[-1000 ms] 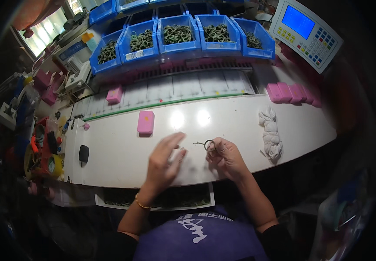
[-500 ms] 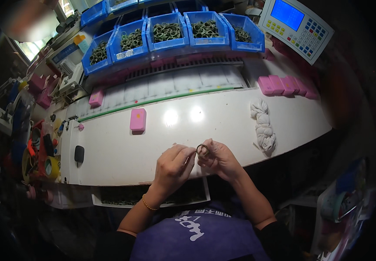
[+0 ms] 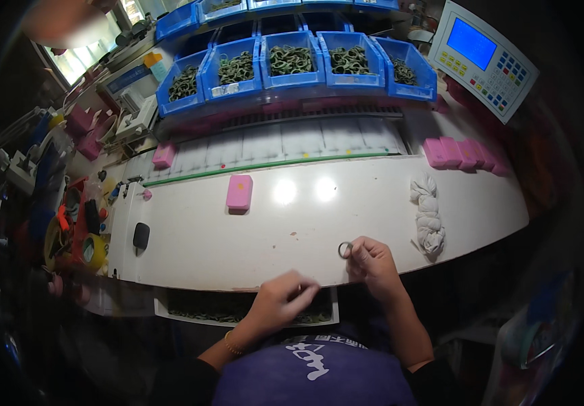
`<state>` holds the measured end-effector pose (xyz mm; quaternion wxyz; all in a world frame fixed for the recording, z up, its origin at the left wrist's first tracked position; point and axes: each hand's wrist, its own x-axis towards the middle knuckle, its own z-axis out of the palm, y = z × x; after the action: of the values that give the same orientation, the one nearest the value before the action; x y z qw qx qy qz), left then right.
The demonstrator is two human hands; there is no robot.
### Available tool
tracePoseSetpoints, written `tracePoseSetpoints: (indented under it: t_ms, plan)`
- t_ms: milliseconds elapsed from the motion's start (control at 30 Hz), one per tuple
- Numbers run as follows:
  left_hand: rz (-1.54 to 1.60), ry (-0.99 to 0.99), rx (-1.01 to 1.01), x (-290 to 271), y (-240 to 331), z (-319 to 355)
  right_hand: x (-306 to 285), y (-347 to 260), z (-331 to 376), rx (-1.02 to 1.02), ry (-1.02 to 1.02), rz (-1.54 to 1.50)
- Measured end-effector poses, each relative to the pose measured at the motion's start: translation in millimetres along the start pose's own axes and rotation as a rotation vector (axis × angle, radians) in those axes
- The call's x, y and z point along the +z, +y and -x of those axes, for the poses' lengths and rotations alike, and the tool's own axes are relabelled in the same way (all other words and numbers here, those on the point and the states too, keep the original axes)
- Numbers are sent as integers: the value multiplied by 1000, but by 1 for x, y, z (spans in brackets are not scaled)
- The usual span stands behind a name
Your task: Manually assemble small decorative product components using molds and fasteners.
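Note:
My right hand [image 3: 373,267] pinches a small dark ring [image 3: 344,251] between thumb and fingertips, just over the front part of the white table [image 3: 204,250]. The ring stands up, its opening partly facing me. Lower and to the left is my left hand [image 3: 282,298], slightly blurred, its fingers curled and the tips close together; whether anything is in them is hidden. It hovers at the table's front edge, above a white open drawer [image 3: 335,311] that holds many dark greenish pieces. A yellow beaded bracelet [image 3: 232,344] circles the left wrist.
Behind the table, blue bins [image 3: 295,80] hold dark rings. A pink box [image 3: 239,193] lies left of the middle; more pink boxes [image 3: 464,154] line up at the back right, beneath a keypad with a blue screen [image 3: 484,57]. A twisted white cloth [image 3: 427,213] lies right.
My hands have parted. The left has dropped toward the drawer, while the right has shifted right with the ring. The whole view has also shifted a little.

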<state>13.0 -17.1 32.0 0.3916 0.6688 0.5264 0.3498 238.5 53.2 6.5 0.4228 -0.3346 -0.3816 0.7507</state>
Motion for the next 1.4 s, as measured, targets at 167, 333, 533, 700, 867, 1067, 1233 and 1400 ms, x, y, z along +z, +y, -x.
tracePoseSetpoints:
  t_ms: [167, 333, 533, 700, 867, 1067, 1233, 1400]
  plan:
    - [-497, -121, 55, -6, -18, 34, 0, 6, -14, 4, 49, 3]
    - [-388, 91, 172, -22, -24, 28, 13, 10, -16, -72, 121, 244]
    - [-524, 603, -34, -71, -47, -60, 17, 25, -14, -165, 150, 422]
    - [-816, 570, -237, -74, -78, -122, 18, 35, -15, -332, 180, 567]
    - [-701, 416, -35, -60, -67, -104, 7, 25, -20, -563, 236, 905]
    - [754, 115, -32, -22, -33, -61, -11, -9, -41, -652, 381, 1438]
    - [222, 223, 150, 5, -27, -54, 12, -15, -28, -679, 362, 1183]
    - [-65, 289, 240, 15, -26, -47, 33, -2, -9, -483, 35, 867]
